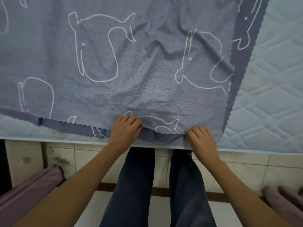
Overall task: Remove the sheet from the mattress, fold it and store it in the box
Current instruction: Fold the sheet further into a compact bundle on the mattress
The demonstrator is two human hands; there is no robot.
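Legs (134, 185) in dark trousers stand closest to the camera on a tiled floor (262, 171) with a brown strip across it. Folds of purple cloth (29, 190) lie at the lower left, and more of the same colour sits at the lower right corner.

Two bare forearms reach forward from either side of the legs to the near edge of the mattress (270, 95), which is pale and quilted in a diamond pattern. The left hand (126, 130) rests knuckles-up on the near hem of the sheet (131, 71). Its fingers (131, 121) are close together and curled down into the cloth, which bunches into a ridge under the fingertips. The thumb is hidden. The right hand (202, 140) sits just beside the sheet's near right corner, with its fingers (196, 131) curled together and nipping the scalloped hem at their tips. Between the two hands the hem sags in a shallow arc over the mattress edge.

Beyond the hands the sheet spreads flat but creased across the mattress top. It is grey-blue with white outline drawings of animals. A darker strip of the same cloth shows along its near and right borders. Bare mattress lies exposed to the right of the sheet and in a thin band along the near left.
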